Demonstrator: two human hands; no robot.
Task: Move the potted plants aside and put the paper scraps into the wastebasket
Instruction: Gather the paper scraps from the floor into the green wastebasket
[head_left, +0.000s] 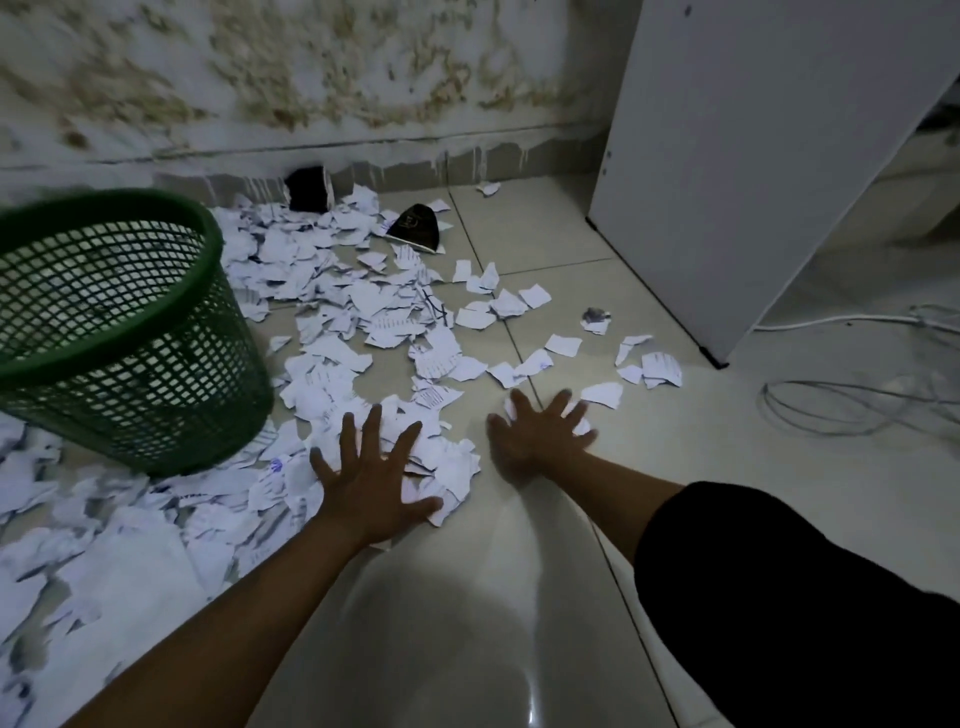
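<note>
- Left hand (370, 483) lies flat, fingers spread wide, pressing paper scraps (363, 322) at 6 o'clock of the pile
- Right hand (540, 436) likewise splayed on scraps at 4 o'clock
- Green wastebasket (119, 332) tilts at 9 o'clock

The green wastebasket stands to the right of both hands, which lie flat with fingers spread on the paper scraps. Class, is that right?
Not quite. The head view shows the green wastebasket to the left of the left hand and right hand. Both do lie flat, fingers spread, on paper scraps.
</note>
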